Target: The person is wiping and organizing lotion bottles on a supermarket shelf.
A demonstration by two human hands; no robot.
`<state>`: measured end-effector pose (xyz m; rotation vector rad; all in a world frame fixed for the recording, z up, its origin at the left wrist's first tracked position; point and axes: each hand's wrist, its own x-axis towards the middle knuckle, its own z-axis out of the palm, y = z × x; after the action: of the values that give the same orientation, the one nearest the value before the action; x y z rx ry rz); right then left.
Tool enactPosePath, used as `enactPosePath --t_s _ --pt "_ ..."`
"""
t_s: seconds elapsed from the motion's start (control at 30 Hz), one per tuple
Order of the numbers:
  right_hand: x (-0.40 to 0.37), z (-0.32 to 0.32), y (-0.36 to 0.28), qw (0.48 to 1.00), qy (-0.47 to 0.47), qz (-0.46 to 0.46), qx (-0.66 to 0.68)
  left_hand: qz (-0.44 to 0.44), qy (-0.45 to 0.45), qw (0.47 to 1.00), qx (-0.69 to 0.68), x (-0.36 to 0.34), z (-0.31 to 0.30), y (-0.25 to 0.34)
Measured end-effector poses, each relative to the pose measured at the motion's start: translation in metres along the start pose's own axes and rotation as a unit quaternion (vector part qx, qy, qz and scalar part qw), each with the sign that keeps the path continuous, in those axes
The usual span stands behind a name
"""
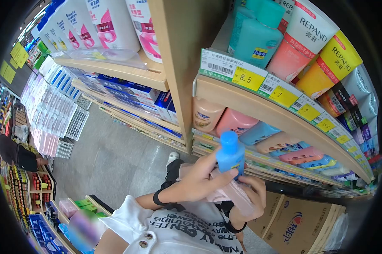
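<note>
My left hand (199, 183), with a black band at the wrist, grips the lower part of a small blue bottle (230, 153) with a round blue cap and holds it upright in front of the shelf. Just below and to the right, my right hand (254, 195) is closed around a pale pink bottle (235, 194) that lies slanted between both hands. The two hands touch each other around the bottles. My white printed T-shirt (174, 233) fills the bottom of the view.
A wooden shelf unit (178, 63) stands close ahead with yellow price tags (248, 79), teal, pink and orange bottles above and pastel bottles below. Cardboard boxes (292, 224) sit at the lower right. Grey aisle floor (115, 156) opens to the left, where another person (17, 154) stands by the racks.
</note>
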<state>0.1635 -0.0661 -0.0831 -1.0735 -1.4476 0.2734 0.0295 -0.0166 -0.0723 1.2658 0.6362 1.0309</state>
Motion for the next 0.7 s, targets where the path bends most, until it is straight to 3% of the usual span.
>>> enactPosePath --t_s 0.13,0.2,0.27,0.33,0.43,0.57,0.63,0.7 --pt "-0.009 0.005 0.005 0.991 0.082 0.086 0.068 -0.011 0.026 1.0 -0.003 -0.007 0.001 -0.004" --pt "-0.008 -0.005 0.013 0.995 -0.029 0.074 0.066 -0.014 0.038 0.999 -0.014 -0.007 -0.001 -0.004" --pt "-0.008 -0.009 0.014 0.992 -0.032 0.105 0.056 -0.016 0.046 0.999 -0.024 -0.007 -0.003 -0.004" --pt "0.001 -0.012 0.011 0.987 -0.1 0.123 0.026 0.005 0.047 0.999 0.025 -0.009 -0.007 -0.004" --pt "0.006 -0.018 0.012 0.983 -0.135 0.115 0.035 -0.024 0.032 0.997 -0.059 -0.009 -0.007 -0.005" --pt "0.006 -0.017 0.005 0.981 -0.113 0.143 0.069 -0.038 0.021 0.993 -0.106 -0.009 -0.006 -0.007" --pt "0.005 -0.011 0.002 0.997 -0.045 0.047 0.05 -0.088 0.011 0.981 -0.173 -0.008 -0.008 -0.004" --pt "0.0 -0.011 0.001 1.0 -0.022 0.015 0.017 -0.107 0.011 0.973 -0.204 -0.009 -0.006 0.003"
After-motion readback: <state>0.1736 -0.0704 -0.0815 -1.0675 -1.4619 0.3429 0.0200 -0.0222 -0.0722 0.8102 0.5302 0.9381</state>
